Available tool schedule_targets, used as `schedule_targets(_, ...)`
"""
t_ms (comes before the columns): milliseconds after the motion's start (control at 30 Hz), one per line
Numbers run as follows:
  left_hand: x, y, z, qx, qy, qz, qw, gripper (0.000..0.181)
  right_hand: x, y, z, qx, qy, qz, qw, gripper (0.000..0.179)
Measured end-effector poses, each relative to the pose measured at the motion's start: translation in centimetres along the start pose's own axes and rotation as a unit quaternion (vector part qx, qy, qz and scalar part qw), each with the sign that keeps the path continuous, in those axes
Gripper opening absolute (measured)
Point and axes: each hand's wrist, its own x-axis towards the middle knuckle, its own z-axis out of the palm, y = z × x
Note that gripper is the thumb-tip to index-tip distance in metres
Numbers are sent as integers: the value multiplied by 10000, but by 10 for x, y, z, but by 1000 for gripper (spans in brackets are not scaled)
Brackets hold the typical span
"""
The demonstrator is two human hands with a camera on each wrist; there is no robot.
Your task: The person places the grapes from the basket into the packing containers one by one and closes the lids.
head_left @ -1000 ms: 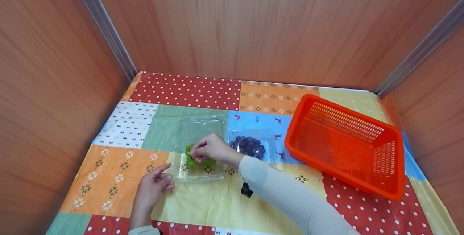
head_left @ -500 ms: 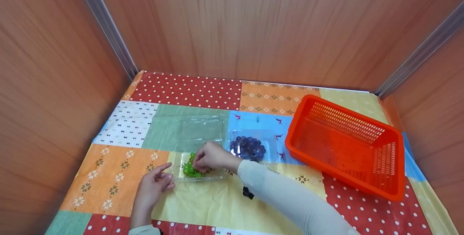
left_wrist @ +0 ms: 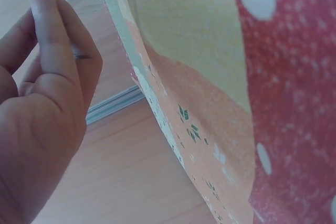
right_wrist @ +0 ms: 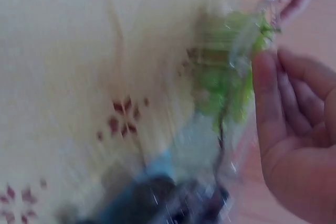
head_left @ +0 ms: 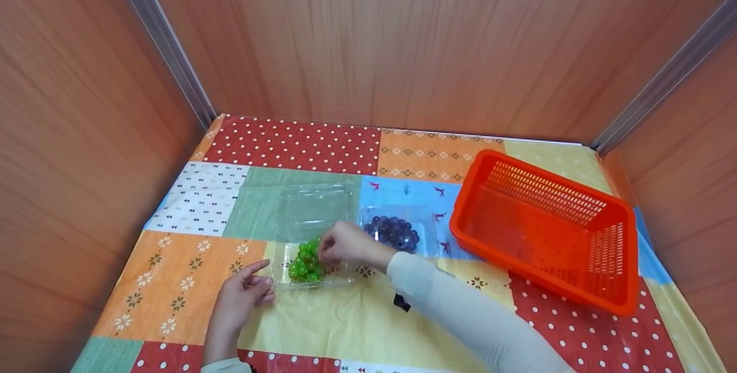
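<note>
A bunch of green grapes (head_left: 307, 262) lies in a clear plastic clamshell box (head_left: 339, 282), whose lid (head_left: 319, 203) is folded back. My right hand (head_left: 347, 244) is over the right part of this box, beside the bunch. In the right wrist view, its thumb and forefinger are close together near the grapes, with no object visible between them. My left hand (head_left: 243, 295) is at the box's left side. Its forefinger extends toward the plastic edge; contact is hard to judge. Dark purple grapes (head_left: 394, 232) sit in a second clear box (head_left: 427, 233), just right of the first.
An orange-red perforated plastic basket (head_left: 535, 240) stands on the right of the table. A patchwork cloth (head_left: 305, 327) covers the tabletop. Wood-patterned panels (head_left: 368, 45) with metal corner strips enclose the back and sides.
My right hand has shifted down, then right, away from the green grapes, uncovering more of the bunch. The bunch has turned and moved down in its box. My left hand stays in place.
</note>
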Motion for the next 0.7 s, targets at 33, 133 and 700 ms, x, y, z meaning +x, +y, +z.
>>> schedule_targets(33, 1, 1, 0, -8, -34, -52, 10000, 44, -2, 1, -6, -144, 307, 20, 9994, 8)
schedule_targets(133, 3, 6, -4, 24, -86, -177, 9998, 41, -8, 5, -22, -785, 1284, 72, 9886, 13)
schedule_targets(700, 49, 31, -4, 668, -223, 627, 9955, 51, -2, 22, -35, 62, 1171, 1021, 9878, 36)
